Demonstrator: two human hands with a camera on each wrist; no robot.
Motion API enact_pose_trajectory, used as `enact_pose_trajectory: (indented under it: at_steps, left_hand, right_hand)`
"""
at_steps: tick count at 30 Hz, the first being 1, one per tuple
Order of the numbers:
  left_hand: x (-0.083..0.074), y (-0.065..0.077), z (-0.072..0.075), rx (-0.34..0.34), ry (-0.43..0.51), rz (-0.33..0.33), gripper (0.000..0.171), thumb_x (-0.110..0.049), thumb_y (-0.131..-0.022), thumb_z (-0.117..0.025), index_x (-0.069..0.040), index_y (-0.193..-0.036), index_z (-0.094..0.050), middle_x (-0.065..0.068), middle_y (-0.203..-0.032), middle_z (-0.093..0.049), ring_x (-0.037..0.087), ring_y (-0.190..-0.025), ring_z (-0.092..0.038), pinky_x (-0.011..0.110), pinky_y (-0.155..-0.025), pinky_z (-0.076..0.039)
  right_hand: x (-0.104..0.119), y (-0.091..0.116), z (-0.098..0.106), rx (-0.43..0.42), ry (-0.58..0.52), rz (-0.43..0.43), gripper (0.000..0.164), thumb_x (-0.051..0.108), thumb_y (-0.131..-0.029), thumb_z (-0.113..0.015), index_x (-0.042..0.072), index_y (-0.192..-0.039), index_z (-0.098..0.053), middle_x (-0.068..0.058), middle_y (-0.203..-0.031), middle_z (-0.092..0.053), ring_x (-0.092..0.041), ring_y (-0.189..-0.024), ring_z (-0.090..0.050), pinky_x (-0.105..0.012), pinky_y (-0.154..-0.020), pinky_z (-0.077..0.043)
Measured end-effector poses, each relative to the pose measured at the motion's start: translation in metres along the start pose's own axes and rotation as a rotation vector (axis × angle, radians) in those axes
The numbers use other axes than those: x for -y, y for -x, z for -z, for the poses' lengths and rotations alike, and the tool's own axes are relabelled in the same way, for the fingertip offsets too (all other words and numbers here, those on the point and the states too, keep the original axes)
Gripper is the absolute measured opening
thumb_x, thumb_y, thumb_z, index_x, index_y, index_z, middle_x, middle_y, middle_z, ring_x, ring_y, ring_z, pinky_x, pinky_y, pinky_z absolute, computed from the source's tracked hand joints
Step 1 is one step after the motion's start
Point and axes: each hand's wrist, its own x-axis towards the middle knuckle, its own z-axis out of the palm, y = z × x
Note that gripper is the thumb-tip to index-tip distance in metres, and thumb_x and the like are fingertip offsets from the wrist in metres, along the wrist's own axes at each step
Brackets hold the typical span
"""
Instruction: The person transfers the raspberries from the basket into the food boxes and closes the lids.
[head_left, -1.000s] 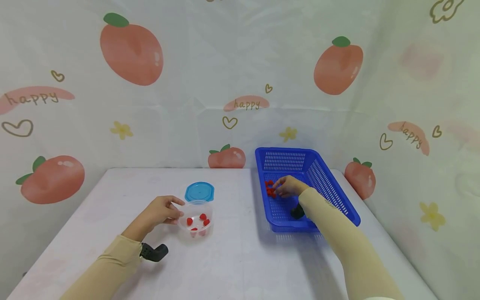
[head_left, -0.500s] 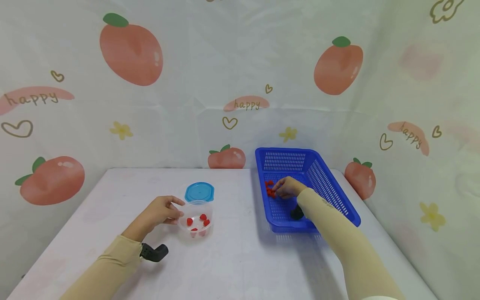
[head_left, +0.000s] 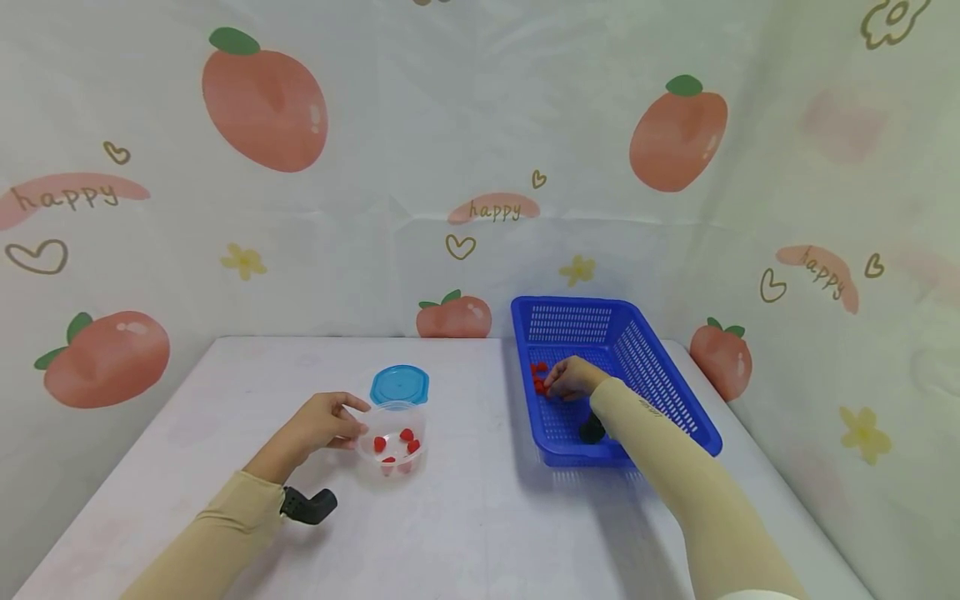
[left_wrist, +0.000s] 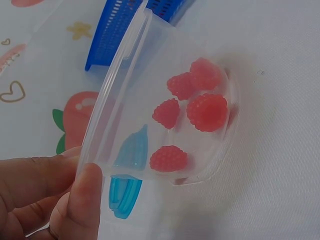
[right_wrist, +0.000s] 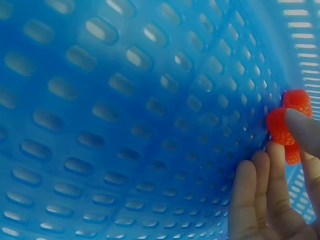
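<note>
My left hand [head_left: 330,419] pinches the rim of a clear plastic tub [left_wrist: 125,85] between thumb and fingers. Several red raspberries [left_wrist: 207,112] lie in the tub, which stands upright on the table. Inside the blue basket [head_left: 555,457], my right hand [head_left: 573,377] is down at the left side among a small cluster of raspberries [head_left: 539,385]. In the right wrist view its thumb presses on one raspberry [right_wrist: 279,126], with fingers curled on the other side of it. Another raspberry [right_wrist: 297,100] sits right behind that one.
A blue lid [head_left: 400,384] lies on the white table [head_left: 480,525] just behind the tub. The basket's slotted walls rise around the right hand. A printed cloth [head_left: 375,125] hangs behind the table, and a black wrist device [head_left: 309,506] sits under the left wrist.
The right hand has shifted slightly lower and to the left at the raspberries in the basket. The left hand and tub have stayed in place.
</note>
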Motion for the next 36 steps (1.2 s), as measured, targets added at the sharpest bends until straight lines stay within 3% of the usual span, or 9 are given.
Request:
enact_pose_trajectory:
  at_steps: [5, 11, 19, 27, 33, 36]
  left_hand:
    - [-0.001, 0.001, -0.001, -0.007, -0.005, -0.001, 0.044, -0.01, -0.085, -0.073, 0.004, -0.123, -0.056, 0.01, -0.082, -0.06, 0.017, -0.064, -0.06, 0.026, -0.064, -0.058]
    - [0.001, 0.0, -0.002, -0.006, -0.002, 0.001, 0.043, -0.009, -0.085, -0.072, 0.004, -0.123, -0.056, 0.01, -0.082, -0.06, 0.017, -0.064, -0.06, 0.026, -0.065, -0.058]
    - [0.001, 0.001, -0.002, -0.006, 0.011, 0.002, 0.042, -0.007, -0.086, -0.072, 0.004, -0.123, -0.056, 0.011, -0.082, -0.06, 0.017, -0.064, -0.061, 0.026, -0.065, -0.058]
    - [0.002, -0.001, -0.002, -0.007, 0.001, -0.003, 0.043, -0.009, -0.085, -0.072, 0.004, -0.123, -0.056, 0.011, -0.083, -0.061, 0.017, -0.064, -0.061, 0.026, -0.065, -0.058]
    - [0.001, -0.001, -0.002, 0.001, 0.002, 0.0, 0.045, -0.01, -0.085, -0.072, 0.004, -0.124, -0.055, 0.01, -0.082, -0.061, 0.016, -0.064, -0.062, 0.026, -0.066, -0.058]
    - [0.001, -0.001, -0.002, -0.008, 0.004, 0.009, 0.043, -0.009, -0.085, -0.073, 0.003, -0.123, -0.056, 0.01, -0.081, -0.061, 0.016, -0.063, -0.061, 0.026, -0.065, -0.058]
  right_hand:
    - [-0.001, 0.002, 0.003, 0.02, -0.013, 0.019, 0.005, 0.004, -0.084, -0.072, 0.005, -0.084, -0.067, -0.003, -0.083, -0.068, -0.016, -0.077, -0.06, -0.032, -0.075, -0.058]
    - [-0.003, 0.004, 0.009, 0.055, -0.126, 0.05, 0.007, -0.002, -0.086, -0.067, -0.001, -0.092, -0.067, -0.008, -0.088, -0.071, -0.016, -0.079, -0.063, -0.034, -0.081, -0.058]
    - [-0.002, 0.004, 0.019, 0.069, -0.336, 0.068, 0.014, -0.004, -0.088, -0.063, -0.005, -0.102, -0.063, -0.007, -0.088, -0.067, -0.013, -0.073, -0.062, -0.027, -0.076, -0.059]
    - [-0.006, 0.01, 0.031, 0.103, -0.558, 0.185, 0.012, -0.005, -0.093, -0.056, -0.006, -0.105, -0.058, -0.004, -0.09, -0.062, -0.014, -0.084, -0.065, -0.033, -0.092, -0.054]
    - [0.0, 0.018, 0.038, 0.045, -0.611, 0.225, 0.016, -0.001, -0.094, -0.058, -0.005, -0.109, -0.058, 0.002, -0.087, -0.067, -0.011, -0.088, -0.067, -0.022, -0.081, -0.056]
    - [0.004, 0.023, 0.041, 0.027, -0.668, 0.224, 0.014, -0.001, -0.094, -0.059, -0.002, -0.108, -0.058, 0.002, -0.088, -0.066, -0.011, -0.086, -0.067, -0.022, -0.081, -0.057]
